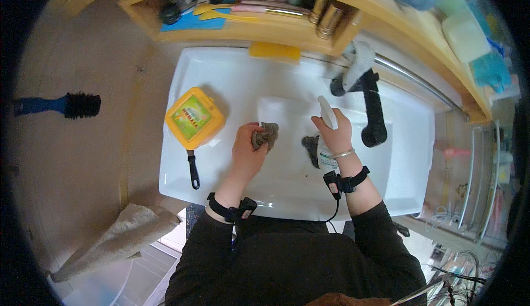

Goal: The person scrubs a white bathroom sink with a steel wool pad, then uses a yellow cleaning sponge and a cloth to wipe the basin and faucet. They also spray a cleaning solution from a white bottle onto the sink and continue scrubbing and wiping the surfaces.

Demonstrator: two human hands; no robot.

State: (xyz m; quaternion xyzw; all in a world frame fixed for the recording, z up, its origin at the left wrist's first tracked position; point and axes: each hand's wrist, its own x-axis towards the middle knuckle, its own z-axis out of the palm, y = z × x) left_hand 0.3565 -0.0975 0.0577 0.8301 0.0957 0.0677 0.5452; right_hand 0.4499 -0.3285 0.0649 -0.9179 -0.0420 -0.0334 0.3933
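Observation:
My left hand [248,145] grips a crumpled grey-brown cloth [265,135] over the left part of a white washbasin [281,206]. To the right, my right hand [337,132] is closed around the neck of a white spray bottle [327,161], whose trigger head points up past the fingers. A dark, bristly or fuzzy piece [310,150] lies against the bottle's left side; its kind is unclear. On the basin's left rim sits a yellow plastic box [194,118] with a green label, and a black handle [193,171] sticks out below it.
A black faucet [372,115] stands at the right, a grey cloth [359,63] draped on its base. A yellow sponge [274,52] rests at the back rim beneath a wooden shelf [248,30]. A blue-handled brush [58,105] is at far left, above a hanging beige towel [120,235].

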